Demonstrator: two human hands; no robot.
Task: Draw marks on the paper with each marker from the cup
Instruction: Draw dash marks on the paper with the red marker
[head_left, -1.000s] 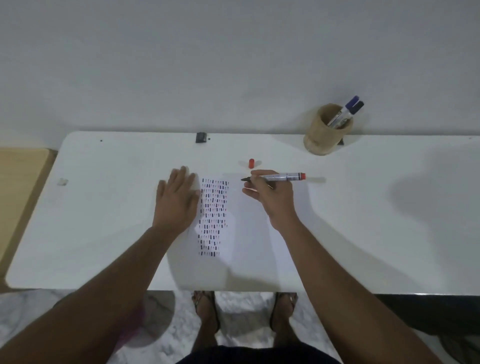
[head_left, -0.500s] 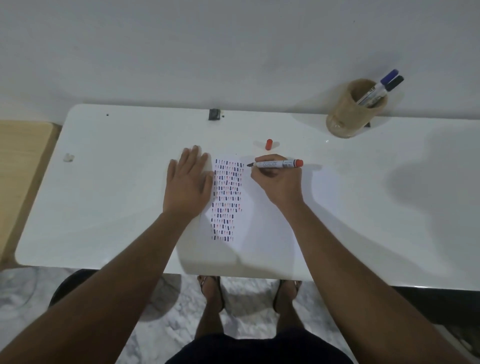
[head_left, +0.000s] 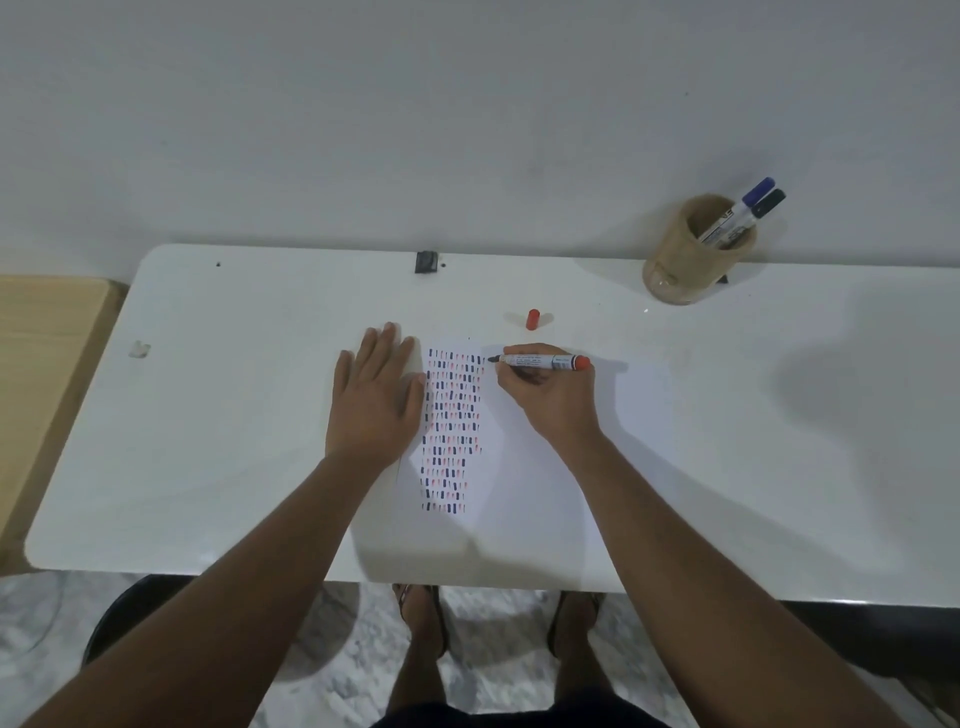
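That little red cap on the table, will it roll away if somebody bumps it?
Probably yes. The red cap looks small, round and smooth, so a nudge could send it rolling across the slick white table. It seems very light, so even a sleeve might move it. Nothing stands next to it to stop it; the paper lies nearer the person, apart from it.

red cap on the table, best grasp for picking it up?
Pinch the red cap across its round sides, coming straight down from above. It is a short cylinder standing alone on the table beyond the paper, with free space all around it.
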